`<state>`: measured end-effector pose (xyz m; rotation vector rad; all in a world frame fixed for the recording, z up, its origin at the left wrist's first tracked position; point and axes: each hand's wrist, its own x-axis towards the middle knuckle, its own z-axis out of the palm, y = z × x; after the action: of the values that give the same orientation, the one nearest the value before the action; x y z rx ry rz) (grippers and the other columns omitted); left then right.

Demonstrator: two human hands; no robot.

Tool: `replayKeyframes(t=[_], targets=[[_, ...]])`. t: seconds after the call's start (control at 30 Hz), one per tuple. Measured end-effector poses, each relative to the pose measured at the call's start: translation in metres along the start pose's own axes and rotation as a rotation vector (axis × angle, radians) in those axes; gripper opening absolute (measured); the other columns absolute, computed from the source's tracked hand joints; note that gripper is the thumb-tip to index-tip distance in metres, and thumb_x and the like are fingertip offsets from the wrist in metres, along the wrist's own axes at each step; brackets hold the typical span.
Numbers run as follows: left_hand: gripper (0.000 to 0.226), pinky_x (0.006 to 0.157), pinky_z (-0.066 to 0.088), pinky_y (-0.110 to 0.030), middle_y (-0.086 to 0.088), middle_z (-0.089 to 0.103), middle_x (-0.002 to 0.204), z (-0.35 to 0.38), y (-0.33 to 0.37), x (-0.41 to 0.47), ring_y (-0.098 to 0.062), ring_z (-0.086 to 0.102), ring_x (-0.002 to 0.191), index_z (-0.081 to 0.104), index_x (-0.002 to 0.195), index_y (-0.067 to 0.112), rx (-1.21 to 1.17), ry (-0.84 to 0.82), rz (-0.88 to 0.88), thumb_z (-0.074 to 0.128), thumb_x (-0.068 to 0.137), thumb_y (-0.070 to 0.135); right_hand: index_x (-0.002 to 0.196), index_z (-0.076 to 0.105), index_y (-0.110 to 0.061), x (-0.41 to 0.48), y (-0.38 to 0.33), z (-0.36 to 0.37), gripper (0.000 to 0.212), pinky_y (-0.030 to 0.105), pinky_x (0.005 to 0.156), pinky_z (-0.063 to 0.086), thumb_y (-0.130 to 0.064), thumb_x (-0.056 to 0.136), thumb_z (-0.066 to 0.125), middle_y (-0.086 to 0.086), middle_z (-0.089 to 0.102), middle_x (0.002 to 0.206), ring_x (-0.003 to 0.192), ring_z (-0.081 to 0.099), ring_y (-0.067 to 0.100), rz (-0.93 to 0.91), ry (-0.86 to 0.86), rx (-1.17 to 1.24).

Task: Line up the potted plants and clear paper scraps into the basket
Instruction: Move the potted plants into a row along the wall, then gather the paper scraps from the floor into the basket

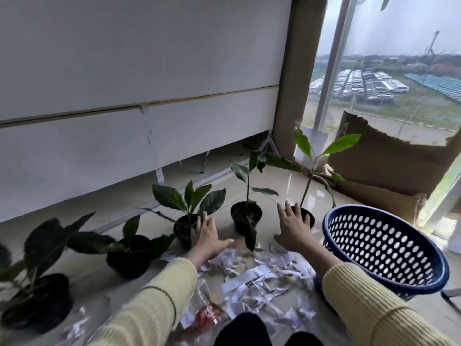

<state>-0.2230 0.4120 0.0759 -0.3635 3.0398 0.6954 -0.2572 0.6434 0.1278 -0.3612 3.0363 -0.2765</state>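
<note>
Potted plants [245, 216] stand in a row running left to right beyond both hands. Left hand [208, 236], spread, touches the third pot [184, 229]; right hand [294, 227], spread, rests against the rightmost pot [308, 217].

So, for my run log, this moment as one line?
left hand open by a pot | right hand open by another | scraps on floor | basket tilted

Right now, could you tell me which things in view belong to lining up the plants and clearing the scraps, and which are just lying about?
Part of the job:
- five potted plants
- paper scraps
- blue basket

Lying about:
- torn cardboard against the window
- red-printed plastic wrapper
</note>
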Motion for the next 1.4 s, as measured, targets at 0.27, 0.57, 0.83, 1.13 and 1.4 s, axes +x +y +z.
replayKeyframes(t=[0.27,0.57,0.83,1.13,1.4], targets=[[0.106,0.116,0.005,-0.05,-0.005,-0.008,0.159,-0.02,-0.027,-0.035,-0.028,-0.006,0.145,0.002,0.149,0.02,0.029,0.084,0.013,0.063,0.072,0.063,0.153,-0.002,-0.018,-0.032,-0.023,0.02,0.09,0.059,0.115,0.003,-0.022,0.087,0.06,0.009,-0.01,0.161,0.147,-0.013,0.034,-0.003,-0.01,0.06],[0.104,0.118,0.009,-0.048,-0.004,0.012,0.158,0.012,-0.032,-0.034,-0.028,-0.002,0.144,0.01,0.148,0.016,0.03,0.018,0.054,0.064,0.072,0.061,0.153,0.002,-0.02,-0.033,-0.007,0.056,0.085,0.061,0.114,0.012,-0.031,0.089,0.057,-0.003,-0.002,0.162,0.148,-0.004,0.033,0.085,-0.044,0.26],[0.109,0.116,0.013,-0.033,-0.012,0.012,0.156,0.076,-0.023,0.005,-0.024,0.01,0.144,0.01,0.147,0.006,-0.212,-0.188,0.021,0.074,0.07,0.05,0.152,0.015,-0.017,-0.016,0.037,0.115,0.083,0.026,0.081,0.042,-0.022,0.085,0.064,0.014,0.045,0.145,0.115,0.055,0.026,0.332,-0.122,0.618],[0.119,0.113,0.021,-0.03,-0.012,0.015,0.153,0.151,-0.031,0.068,-0.024,0.018,0.141,0.008,0.147,0.006,-0.293,-0.35,-0.15,0.083,0.062,0.041,0.147,0.025,-0.013,0.048,0.079,0.173,0.088,0.044,0.103,0.043,-0.029,0.074,0.072,0.013,0.043,0.146,0.124,0.051,0.03,0.492,-0.17,0.703],[0.148,0.117,0.011,-0.041,-0.01,-0.01,0.156,0.176,-0.064,0.121,-0.026,-0.007,0.145,-0.005,0.148,0.011,-0.199,-0.378,-0.265,0.09,0.041,0.048,0.151,0.011,-0.008,0.104,0.121,0.218,0.098,0.045,0.119,0.014,-0.037,0.078,0.07,0.017,0.014,0.157,0.147,0.01,0.029,0.671,-0.196,0.609]])
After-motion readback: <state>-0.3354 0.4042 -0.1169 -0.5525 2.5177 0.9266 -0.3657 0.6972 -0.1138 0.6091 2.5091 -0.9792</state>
